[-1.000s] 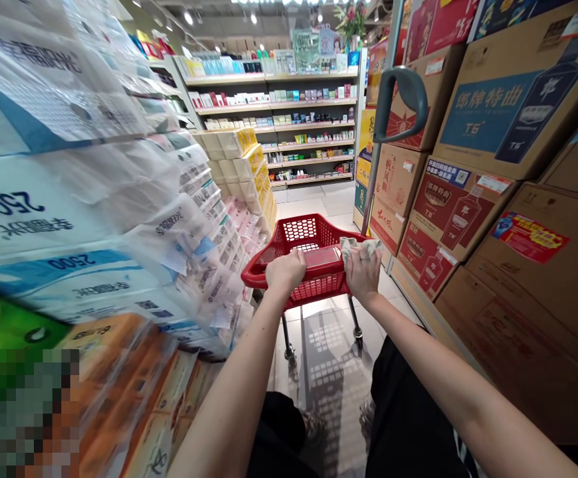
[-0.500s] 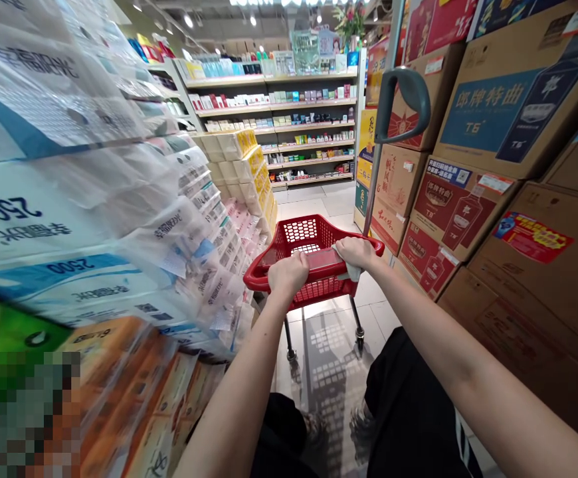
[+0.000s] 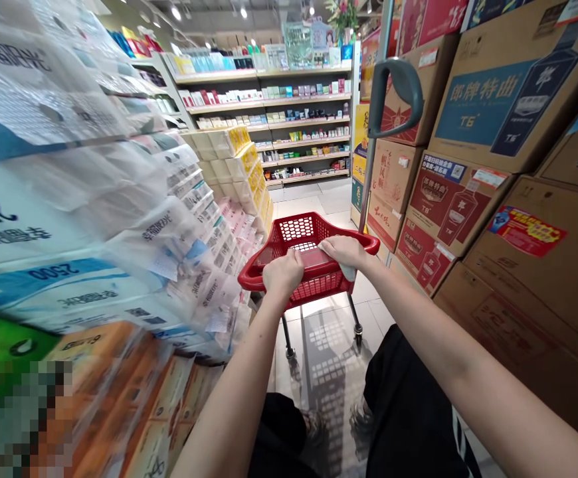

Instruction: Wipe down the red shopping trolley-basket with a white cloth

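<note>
A red plastic shopping cart (image 3: 313,291) on thin metal legs with casters stands in front of me. My left hand (image 3: 283,271) is closed around the left part of its handle (image 3: 319,269). Further right along the same bar, my right hand (image 3: 343,251) is closed with a thin white cloth or tissue (image 3: 348,271) between palm and handle. Part of the white piece hangs below the fingers, and the rest is hidden. Through the lattice walls, I see no goods in the visible part of the basket.
Plastic-wrapped tissue packs (image 3: 119,232) are stacked close on the left. Cardboard liquor cartons (image 3: 488,99) rise on the right, beside a metal pole with a grey loop handle (image 3: 375,99). Yellow-and-white packs (image 3: 234,159) stand ahead, before stocked shelves (image 3: 269,103). A tiled aisle floor (image 3: 313,192) runs between.
The view has shifted slightly, so the shelves, cartons and cart sit a little further left and higher. Both hands stay on the cart handle.
</note>
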Available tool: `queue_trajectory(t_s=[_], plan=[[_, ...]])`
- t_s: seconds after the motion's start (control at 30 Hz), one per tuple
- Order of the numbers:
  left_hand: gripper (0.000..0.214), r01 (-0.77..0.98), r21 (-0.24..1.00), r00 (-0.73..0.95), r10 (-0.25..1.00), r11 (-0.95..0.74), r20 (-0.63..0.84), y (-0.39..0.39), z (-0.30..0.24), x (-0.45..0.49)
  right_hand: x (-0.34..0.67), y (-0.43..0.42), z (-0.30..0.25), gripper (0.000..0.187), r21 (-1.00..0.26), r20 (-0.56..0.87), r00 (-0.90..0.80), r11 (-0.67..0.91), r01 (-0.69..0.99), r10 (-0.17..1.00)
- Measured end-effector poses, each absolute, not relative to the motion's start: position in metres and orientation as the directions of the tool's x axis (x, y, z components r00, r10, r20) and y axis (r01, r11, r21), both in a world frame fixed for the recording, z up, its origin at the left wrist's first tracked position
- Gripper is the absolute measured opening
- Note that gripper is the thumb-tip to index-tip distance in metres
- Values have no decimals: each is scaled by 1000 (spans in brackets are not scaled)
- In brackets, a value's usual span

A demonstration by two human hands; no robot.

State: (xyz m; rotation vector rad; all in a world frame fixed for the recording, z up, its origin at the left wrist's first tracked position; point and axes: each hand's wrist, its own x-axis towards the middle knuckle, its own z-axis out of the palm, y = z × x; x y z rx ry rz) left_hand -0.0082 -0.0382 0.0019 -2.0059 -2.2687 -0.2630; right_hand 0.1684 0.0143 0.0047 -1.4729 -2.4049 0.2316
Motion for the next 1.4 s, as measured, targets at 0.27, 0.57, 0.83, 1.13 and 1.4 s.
queue_trajectory(t_s=[0.27, 0.57, 0.83, 1.13, 1.4], plan=[[58, 996, 64, -75, 981, 64, 179, -39, 4, -8, 176, 26, 4, 53, -330, 211, -453, 499, 801, 866], [73, 999, -33, -40, 995, 43, 90, -42, 6, -44, 190, 34, 4, 50, -384, 176, -527, 551, 741, 831], [62, 987, 13, -161, 968, 162, 194, -43, 1, -33, 152, -3, -12, 52, -336, 442, -111, 279, 900, 890], [63, 990, 31, -143, 965, 140, 221, -43, -1, -40, 139, -54, -45, 53, -269, 746, -160, 513, 815, 646], [63, 992, 16, -127, 964, 127, 233, -45, 0, -35, 200, -37, -53, 43, 136, 661, -555, 647, 750, 505]])
